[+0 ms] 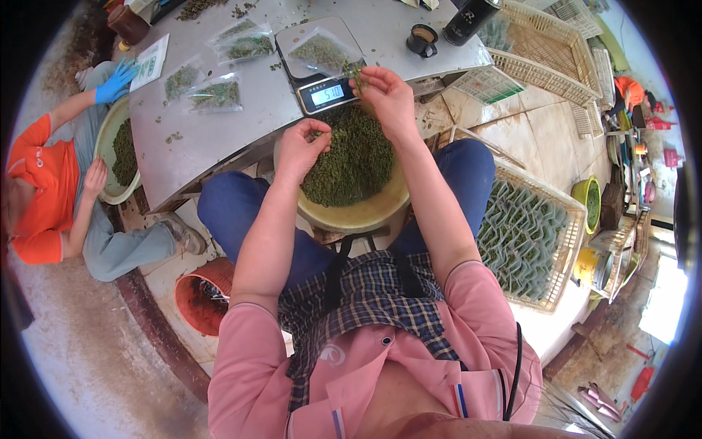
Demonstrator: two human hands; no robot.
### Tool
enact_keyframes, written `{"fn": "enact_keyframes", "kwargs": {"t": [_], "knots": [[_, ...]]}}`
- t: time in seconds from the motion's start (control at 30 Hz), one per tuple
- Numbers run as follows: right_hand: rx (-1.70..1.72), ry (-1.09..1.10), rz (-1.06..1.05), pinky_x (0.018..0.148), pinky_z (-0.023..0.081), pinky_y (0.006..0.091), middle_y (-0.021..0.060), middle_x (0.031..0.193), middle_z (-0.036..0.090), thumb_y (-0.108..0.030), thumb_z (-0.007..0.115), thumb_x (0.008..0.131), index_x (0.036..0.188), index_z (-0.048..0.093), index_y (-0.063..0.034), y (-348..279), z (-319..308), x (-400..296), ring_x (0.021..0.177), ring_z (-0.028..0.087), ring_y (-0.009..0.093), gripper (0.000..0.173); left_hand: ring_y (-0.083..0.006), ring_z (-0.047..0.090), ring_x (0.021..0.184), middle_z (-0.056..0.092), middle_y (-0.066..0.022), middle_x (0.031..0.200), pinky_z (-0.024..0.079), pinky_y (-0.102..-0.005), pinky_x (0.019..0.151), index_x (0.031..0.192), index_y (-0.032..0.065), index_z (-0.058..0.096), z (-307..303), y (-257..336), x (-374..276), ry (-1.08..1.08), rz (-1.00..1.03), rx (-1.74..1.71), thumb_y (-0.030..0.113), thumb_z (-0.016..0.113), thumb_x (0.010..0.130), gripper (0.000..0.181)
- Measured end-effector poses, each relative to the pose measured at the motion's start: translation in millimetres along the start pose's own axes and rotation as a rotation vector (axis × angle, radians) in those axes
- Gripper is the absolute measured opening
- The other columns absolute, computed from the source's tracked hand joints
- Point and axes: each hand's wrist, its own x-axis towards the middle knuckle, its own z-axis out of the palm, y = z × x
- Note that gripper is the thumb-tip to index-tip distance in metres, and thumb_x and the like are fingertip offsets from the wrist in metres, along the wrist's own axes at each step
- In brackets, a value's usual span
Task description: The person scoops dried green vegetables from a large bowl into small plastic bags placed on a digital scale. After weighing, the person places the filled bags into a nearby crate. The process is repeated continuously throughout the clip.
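Note:
My right hand [386, 96] pinches a small bunch of green plant sprigs [355, 77] at the edge of a clear plastic bag [321, 52]. That bag, partly filled with green plant pieces, lies on the digital scale [290, 60], whose display is lit. Over the left side of a yellow basin [351, 219], my left hand [303, 148] has its fingertips together, with a few green bits showing between them. A heap of loose green plant material [351, 170] fills much of the basin, which stands between my knees.
Several filled bags [216, 96] lie on the metal table [247, 129]. A dark cup [422, 41] and black flask [469, 22] stand at its right. A plastic crate [567, 258] of filled bags is at my right, an orange bucket [189, 307] at my left. A blue-gloved co-worker [49, 192] sits left.

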Motion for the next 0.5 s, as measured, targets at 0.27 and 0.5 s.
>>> {"fn": "enact_keyframes", "kwargs": {"t": [0.27,0.5], "knots": [[-0.785,0.201,-0.193,0.067,0.051,0.0316,0.0096,0.075,0.067,-0.008,0.063,0.080,0.102,0.068,-0.0092,15,31,29,0.067,0.065,0.019,0.022,-0.0090,0.059,0.071,0.060,-0.0037,0.085,0.051,-0.0220,0.062,0.094,-0.0001,0.060,6,1,-4,-0.052,0.007,0.030,0.000,0.062,0.084,0.011],[-0.737,-0.031,-0.192,0.066,0.052,0.0337,0.0136,0.082,0.069,-0.007,0.056,0.085,0.104,0.068,-0.0071,-8,20,17,0.069,0.067,0.021,0.022,-0.0093,0.060,0.074,0.060,-0.0035,0.085,0.051,-0.0223,0.064,0.094,0.0007,0.058,10,5,-7,-0.051,-0.020,-0.017,0.000,0.062,0.085,0.010]]}}
